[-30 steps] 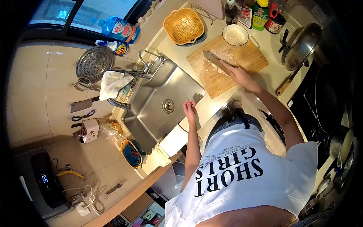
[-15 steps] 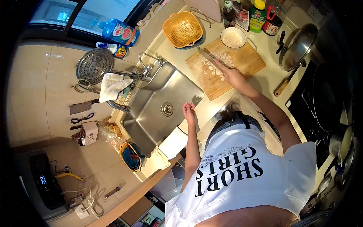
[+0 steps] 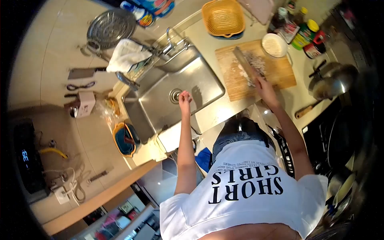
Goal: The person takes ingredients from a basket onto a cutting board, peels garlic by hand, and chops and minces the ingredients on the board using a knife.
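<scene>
My right hand (image 3: 265, 91) is closed round the handle of a knife (image 3: 246, 64), whose blade lies across the wooden cutting board (image 3: 280, 76). Pale chopped pieces (image 3: 257, 62) are spread on both sides of the blade. A white bowl of pale chopped food (image 3: 274, 45) stands at the board's far edge. Over the near part of the steel sink (image 3: 160, 112) hangs my left hand (image 3: 185, 98), its fingers curled in. Whether anything small is in those fingers cannot be made out.
A yellow basket (image 3: 223, 20) stands behind the board, with bottles (image 3: 305, 35) to its right. At the right are a steel pan (image 3: 332, 82) and the black stove (image 3: 320, 138). The faucet (image 3: 170, 46) rises behind the sink. A blue-and-yellow basket (image 3: 126, 140) sits at the left.
The view has tilted and shifted. My left hand has moved further out over the sink, nearer the drain. My right hand still has the knife on the board.
</scene>
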Motion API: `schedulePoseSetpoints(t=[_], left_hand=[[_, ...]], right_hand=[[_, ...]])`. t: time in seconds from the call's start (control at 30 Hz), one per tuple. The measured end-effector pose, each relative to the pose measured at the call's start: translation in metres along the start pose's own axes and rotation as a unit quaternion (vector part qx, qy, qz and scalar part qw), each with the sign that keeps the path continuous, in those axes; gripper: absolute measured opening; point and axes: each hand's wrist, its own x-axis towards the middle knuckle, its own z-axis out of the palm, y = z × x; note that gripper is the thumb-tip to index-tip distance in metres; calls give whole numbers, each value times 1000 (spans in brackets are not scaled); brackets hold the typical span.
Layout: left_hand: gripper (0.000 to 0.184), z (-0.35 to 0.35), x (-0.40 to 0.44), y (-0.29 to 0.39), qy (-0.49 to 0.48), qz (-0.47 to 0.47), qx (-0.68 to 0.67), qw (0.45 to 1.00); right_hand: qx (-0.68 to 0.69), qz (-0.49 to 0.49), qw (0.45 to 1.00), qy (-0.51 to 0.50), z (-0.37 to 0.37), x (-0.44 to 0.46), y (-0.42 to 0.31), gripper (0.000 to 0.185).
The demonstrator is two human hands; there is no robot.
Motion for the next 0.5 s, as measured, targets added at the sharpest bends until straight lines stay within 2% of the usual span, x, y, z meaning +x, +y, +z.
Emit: schedulePoseSetpoints(t=[0.03, 0.07, 0.1, 0.17, 0.2, 0.27, 0.3, 0.33, 0.37, 0.4, 0.43, 0.5], left_hand=[[21, -13, 8, -1, 18, -8, -3, 1000], [20, -23, 18, -2, -10, -16, 71, 997], [19, -31, 27, -7, -40, -27, 143, 988], [14, -43, 34, -12, -14, -51, 172, 984], [11, -54, 41, -22, -29, -49, 198, 979], [14, -82, 65, -62, -74, -50, 231, 969], [14, -82, 63, -62, -69, -62, 231, 969], [16, -74, 58, -53, -113, -84, 247, 959], [18, -67, 57, -50, -158, -102, 261, 947], [19, -79, 72, -107, -181, -18, 390, 903], [19, -63, 67, -98, -182, -24, 387, 903], [15, -25, 60, -81, -275, -43, 412, 868]], right_hand=[[-13, 17, 1000, -3, 0, -3, -5, 48], [-26, 34, 999, -7, 0, -6, -10, 47], [-13, 2, 1000, 28, -5, -11, -22, 45], [-1, -24, 999, 46, 0, -12, -18, 44], [-66, -108, 985, 119, 2, -10, -6, 45], [-129, -189, 956, 181, 7, -11, 5, 47], [-65, -49, 987, 142, 5, -18, 2, 47], [-2, 95, 990, 101, 5, -23, 1, 47], [-6, 99, 991, 93, 10, -21, 1, 47], [-19, 80, 989, 120, 15, -18, -2, 47], [-33, 60, 987, 148, 19, -15, -3, 47], [-13, 85, 987, 137, 21, -13, -2, 47]])
